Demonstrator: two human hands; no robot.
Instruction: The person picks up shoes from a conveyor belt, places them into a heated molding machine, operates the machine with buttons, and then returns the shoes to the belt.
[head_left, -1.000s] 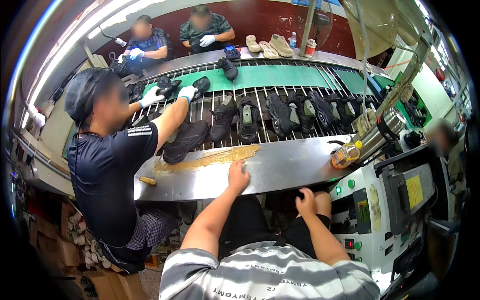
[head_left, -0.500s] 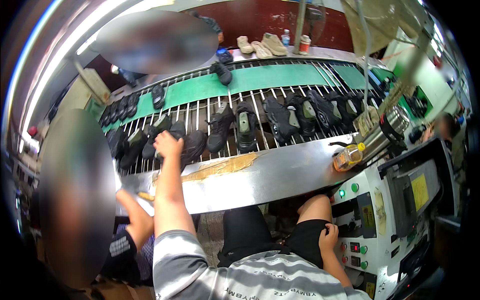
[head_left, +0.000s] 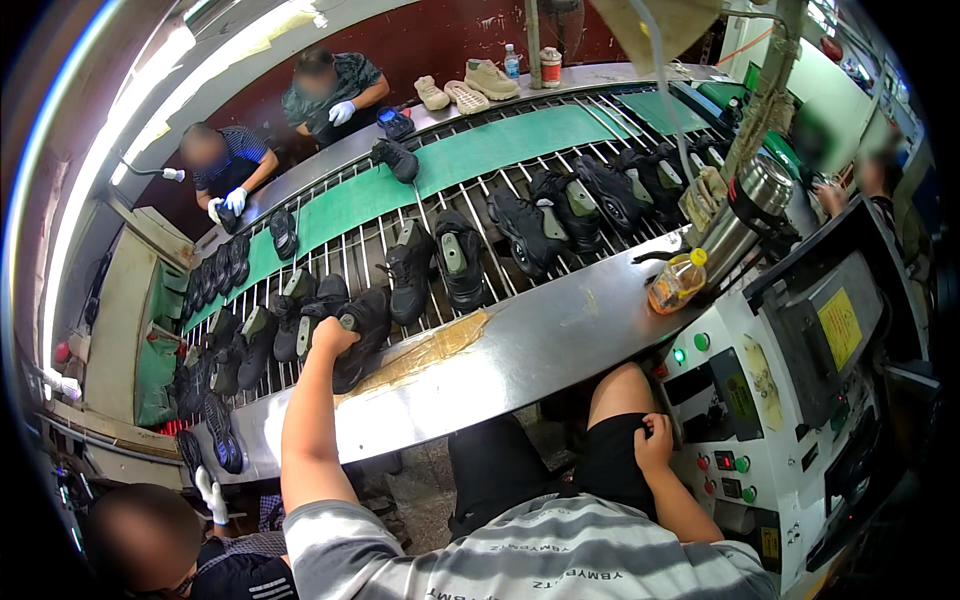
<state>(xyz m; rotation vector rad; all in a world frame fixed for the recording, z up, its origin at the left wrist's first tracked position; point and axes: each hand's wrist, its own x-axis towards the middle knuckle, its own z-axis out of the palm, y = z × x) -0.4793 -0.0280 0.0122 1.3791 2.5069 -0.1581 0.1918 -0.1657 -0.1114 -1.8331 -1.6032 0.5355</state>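
Observation:
My left hand (head_left: 332,338) is closed on the heel end of a black shoe (head_left: 368,325), at the near edge of the roller conveyor. A green insert shows in the shoe's opening beside my fingers. Close by on the rods are more black shoes, among them a laced shoe (head_left: 408,272) and another with a green insert (head_left: 460,262). My right hand (head_left: 655,440) rests on my right thigh, against the black shorts. Its fingers are curled in and nothing shows in them.
A steel ledge (head_left: 540,335) runs along the near side, with a bottle of orange drink (head_left: 677,282) and a steel flask (head_left: 745,212). At right stands a control panel (head_left: 715,400). A green belt (head_left: 350,200) lies beyond the rods. Two gloved people work opposite; another sits lower left.
My view has swung, showing more of the left side. My left hand has come onto the near black shoe, whose green insert now shows. The person at left is lower; my right hand stays put.

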